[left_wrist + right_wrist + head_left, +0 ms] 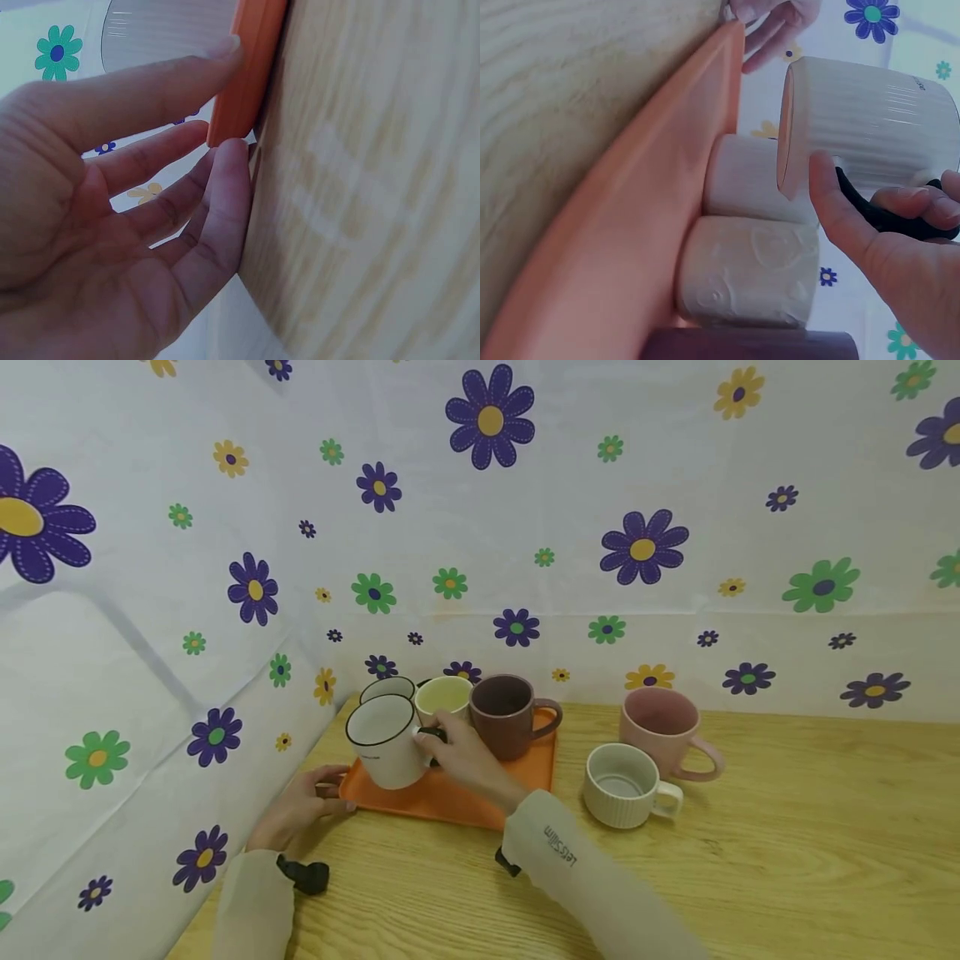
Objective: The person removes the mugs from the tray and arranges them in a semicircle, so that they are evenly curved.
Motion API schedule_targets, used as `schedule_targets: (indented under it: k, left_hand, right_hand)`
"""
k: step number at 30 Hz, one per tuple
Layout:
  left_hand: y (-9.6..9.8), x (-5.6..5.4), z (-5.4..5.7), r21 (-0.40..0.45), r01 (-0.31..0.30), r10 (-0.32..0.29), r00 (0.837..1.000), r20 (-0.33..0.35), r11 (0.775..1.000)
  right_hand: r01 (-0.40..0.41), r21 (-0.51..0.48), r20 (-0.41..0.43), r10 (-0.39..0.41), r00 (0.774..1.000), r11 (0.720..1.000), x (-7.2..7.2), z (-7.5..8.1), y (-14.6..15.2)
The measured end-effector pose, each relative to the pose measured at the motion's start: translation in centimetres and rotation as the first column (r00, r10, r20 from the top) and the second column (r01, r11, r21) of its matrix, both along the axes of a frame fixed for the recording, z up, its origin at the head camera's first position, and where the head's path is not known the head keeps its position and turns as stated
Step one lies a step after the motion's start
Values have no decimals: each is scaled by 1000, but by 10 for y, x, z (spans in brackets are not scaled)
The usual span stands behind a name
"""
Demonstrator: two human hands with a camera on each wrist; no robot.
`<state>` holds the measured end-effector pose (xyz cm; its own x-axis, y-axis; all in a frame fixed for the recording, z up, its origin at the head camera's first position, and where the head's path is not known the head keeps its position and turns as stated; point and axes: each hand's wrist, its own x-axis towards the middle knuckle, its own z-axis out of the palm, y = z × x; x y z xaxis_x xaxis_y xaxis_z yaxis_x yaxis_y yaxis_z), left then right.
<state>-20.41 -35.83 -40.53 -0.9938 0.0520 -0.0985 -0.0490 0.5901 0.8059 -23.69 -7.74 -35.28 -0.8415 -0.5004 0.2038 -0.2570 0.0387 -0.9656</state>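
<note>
One white cylindrical mug [390, 763] is grasped by right hand [461, 749], rectangular orange tray [457, 803] by left hand [300, 803]; chipping risked if bumped.

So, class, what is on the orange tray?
Standing on the orange tray: rear white mug, yellow mug, brown mug. The right hand holds the front white mug above it. The surface beneath the standing mugs is hidden.

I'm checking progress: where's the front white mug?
In the head view, left of centre, the right hand holds the front white mug above the orange tray.
</note>
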Motion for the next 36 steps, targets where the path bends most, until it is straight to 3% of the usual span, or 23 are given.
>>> schedule_targets:
  k: [15,29,36]
  left_hand:
    - [0,0,1,33,5,-6,1000,11,999]
    - [-2,1,-1,13,1,-1,1000,1,1000]
    - [-1,1,-1,4,-6,6,1000,2,1000]
  right_hand:
    - [-2,-34,-40,1,999,999,10,29,23]
    - [107,-31,-60,-109,992,994,14,37,45]
    - [147,-76,-11,-148,989,986,16,48,60]
